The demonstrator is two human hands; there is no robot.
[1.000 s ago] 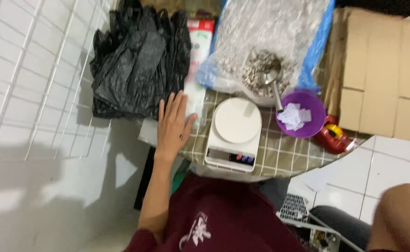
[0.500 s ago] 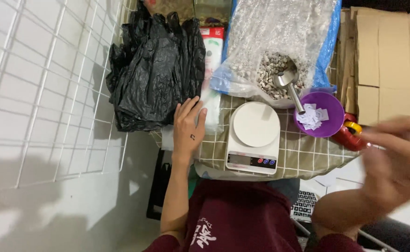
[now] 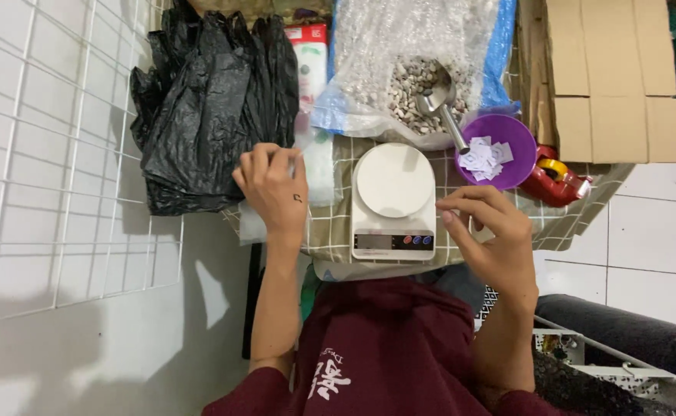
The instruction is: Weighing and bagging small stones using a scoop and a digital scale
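Note:
My left hand [image 3: 272,189] lies on the small table's checked cloth [image 3: 330,235], its fingers curled onto a stack of clear plastic bags [image 3: 319,166] left of a white kitchen scale [image 3: 394,196]. My right hand [image 3: 486,231] hovers at the scale's right side, just below a purple bowl [image 3: 517,154] of small white paper slips. Its fingers are bent and apart, and I see nothing in them. Behind the scale a big clear bag of small pale shells [image 3: 407,85] lies open with a metal scoop [image 3: 440,100] in it.
A heap of black plastic bags [image 3: 211,104] fills the table's left end, beside a white wire grid [image 3: 53,154]. A flattened cardboard box [image 3: 607,77] lies at the right, with a red tape dispenser [image 3: 555,183] in front of it. White tiled floor surrounds the table.
My left hand's fingers have curled from flat onto the clear bags. My right hand has come in from the right edge to the scale's side.

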